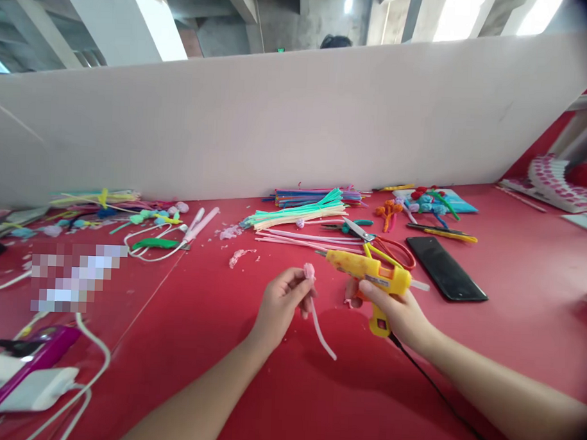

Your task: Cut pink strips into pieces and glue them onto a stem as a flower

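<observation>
Between the thumb and fingers of my left hand (285, 297) is a pink pipe cleaner (322, 333), its top end bunched into a small bud and its tail hanging down to the right. My right hand (400, 313) is wrapped round the handle of a yellow glue gun (369, 269). The gun's nozzle points left, a little above and to the right of the bud. A clear glue stick (419, 285) sticks out of its back, and a black cord runs from the handle. A pink scrap (351, 303) shows beside my right fingers.
Bundles of pipe cleaners (298, 214) lie along the white partition (296, 130). Red-handled scissors (393, 249) and a black phone (446, 267) lie to the right. A pink curling-iron-like tool (201, 224), white cables and a power strip (32, 387) occupy the left.
</observation>
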`<act>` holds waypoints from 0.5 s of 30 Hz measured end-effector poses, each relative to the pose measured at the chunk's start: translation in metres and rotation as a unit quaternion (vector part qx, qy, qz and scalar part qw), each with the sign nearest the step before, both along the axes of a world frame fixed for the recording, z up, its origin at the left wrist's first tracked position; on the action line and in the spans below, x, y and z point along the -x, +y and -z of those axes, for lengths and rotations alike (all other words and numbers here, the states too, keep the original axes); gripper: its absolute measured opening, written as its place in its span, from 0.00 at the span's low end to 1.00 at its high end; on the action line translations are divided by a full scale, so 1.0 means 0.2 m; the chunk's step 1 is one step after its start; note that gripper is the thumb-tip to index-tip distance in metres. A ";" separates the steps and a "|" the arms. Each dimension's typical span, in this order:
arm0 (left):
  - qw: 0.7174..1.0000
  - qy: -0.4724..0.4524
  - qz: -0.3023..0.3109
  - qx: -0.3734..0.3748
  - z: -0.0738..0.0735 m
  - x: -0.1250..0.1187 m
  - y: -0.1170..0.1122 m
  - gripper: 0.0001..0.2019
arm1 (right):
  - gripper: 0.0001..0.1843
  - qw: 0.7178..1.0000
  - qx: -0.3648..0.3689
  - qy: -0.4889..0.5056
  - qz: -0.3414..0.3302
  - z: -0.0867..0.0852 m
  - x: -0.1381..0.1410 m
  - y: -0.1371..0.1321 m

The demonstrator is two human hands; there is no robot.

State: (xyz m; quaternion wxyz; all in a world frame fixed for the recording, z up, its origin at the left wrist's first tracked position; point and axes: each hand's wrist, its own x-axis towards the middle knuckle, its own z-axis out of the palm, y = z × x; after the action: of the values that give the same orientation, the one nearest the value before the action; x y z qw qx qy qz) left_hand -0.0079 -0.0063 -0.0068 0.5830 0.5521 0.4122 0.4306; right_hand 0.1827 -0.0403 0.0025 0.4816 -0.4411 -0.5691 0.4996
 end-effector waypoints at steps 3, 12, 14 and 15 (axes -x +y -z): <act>0.995 0.064 -0.034 -0.071 -0.03 0.00 -0.03 0.09 | 0.15 1.000 0.000 0.004 0.026 0.05 -0.03 -0.04; 0.988 0.094 -0.045 -0.112 -0.03 0.01 -0.06 0.08 | 0.13 1.000 0.000 -0.015 0.025 0.08 -0.07 -0.07; 0.997 0.054 -0.034 -0.051 -0.03 0.00 -0.05 0.09 | 0.12 0.998 -0.017 -0.051 0.014 0.06 -0.06 -0.08; 0.999 0.032 -0.025 -0.020 -0.02 0.00 -0.04 0.09 | 0.12 0.997 -0.034 -0.070 0.002 0.05 -0.06 -0.08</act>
State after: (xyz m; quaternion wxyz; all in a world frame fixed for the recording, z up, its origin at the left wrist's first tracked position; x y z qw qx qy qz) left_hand -0.0080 -0.0150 -0.0023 0.5476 0.5668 0.4352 0.4351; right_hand 0.1953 -0.0570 -0.0082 0.4563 -0.4593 -0.6172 0.4471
